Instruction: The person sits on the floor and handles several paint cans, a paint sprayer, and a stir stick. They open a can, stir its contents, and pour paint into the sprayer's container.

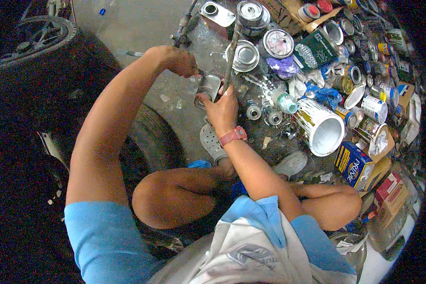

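Note:
My right hand (222,110), with a red watch on the wrist, grips a small rectangular metal tin (209,86), thumb on its near side. A long thin rod (233,49) slants up from the same fingers; whether they hold it too is unclear. My left hand (179,61) is closed just beyond the tin, knuckles up. What its fingers hold is hidden. Right behind it is a dark metal fitting (181,39) with a hose-like length running up. Two small metal cans (253,111) stand right of my right hand.
A white-splashed bucket (324,132) lies tipped at the right, by a pale green bottle (286,102). Paint cans (278,43), rags (324,94) and boxes (357,165) crowd that side. A wheel (35,40) and a loose tire (154,139) are at the left.

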`<state>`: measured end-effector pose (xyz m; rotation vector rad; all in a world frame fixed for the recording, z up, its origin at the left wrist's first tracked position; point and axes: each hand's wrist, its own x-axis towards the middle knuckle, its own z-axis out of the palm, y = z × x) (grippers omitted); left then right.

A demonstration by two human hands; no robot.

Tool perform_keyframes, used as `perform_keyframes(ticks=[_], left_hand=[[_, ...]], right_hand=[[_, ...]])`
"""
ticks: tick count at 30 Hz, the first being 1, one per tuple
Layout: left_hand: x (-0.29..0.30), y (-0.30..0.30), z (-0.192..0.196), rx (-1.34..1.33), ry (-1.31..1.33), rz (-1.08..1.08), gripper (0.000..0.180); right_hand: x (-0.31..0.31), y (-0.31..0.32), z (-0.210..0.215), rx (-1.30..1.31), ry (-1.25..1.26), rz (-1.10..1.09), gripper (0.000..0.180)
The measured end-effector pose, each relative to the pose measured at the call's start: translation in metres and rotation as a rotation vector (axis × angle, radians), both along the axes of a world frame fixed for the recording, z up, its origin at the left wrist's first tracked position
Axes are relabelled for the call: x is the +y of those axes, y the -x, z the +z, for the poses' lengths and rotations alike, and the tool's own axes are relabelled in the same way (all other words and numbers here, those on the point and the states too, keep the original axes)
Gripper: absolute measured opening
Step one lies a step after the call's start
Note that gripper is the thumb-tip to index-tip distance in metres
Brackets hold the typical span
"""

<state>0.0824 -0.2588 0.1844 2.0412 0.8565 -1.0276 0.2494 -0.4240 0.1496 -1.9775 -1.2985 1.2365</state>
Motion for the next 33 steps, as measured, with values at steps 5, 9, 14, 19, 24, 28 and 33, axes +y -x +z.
perform_keyframes(ticks=[5,9,14,19,24,28,33], left_hand=[[0.004,-0.003,0.023,0.163,0.065,0.244,0.037],[-0.057,0.026,0.045,-0.067,-0.578,0.298,0.024],[-0.167,0.048,0.05,-0.235,-0.735,0.319,0.023],[-0.23,0.005,0.029,-0.277,-0.862,0.571,0.014],[-0.242,-0.014,0.007,-0.232,-0.863,0.59,0.014],[-0.24,-0.022,-0.001,-0.162,-0.849,0.556,0.014],[-0.24,-0.028,-0.003,-0.097,-0.817,0.52,0.014]], right_hand=[[-0.003,0.002,-0.003,-0.056,-0.095,-0.024,0.075],[-0.002,-0.006,0.0,-0.008,-0.05,0.001,0.077],[-0.016,-0.049,0.017,-0.08,-0.063,0.057,0.056],[-0.064,-0.095,0.036,0.075,-0.038,0.248,0.06],[-0.108,-0.092,0.025,0.061,-0.025,0.303,0.058],[-0.126,-0.084,0.015,0.055,-0.106,0.315,0.059],[-0.125,-0.079,0.019,0.079,-0.041,0.351,0.058]])
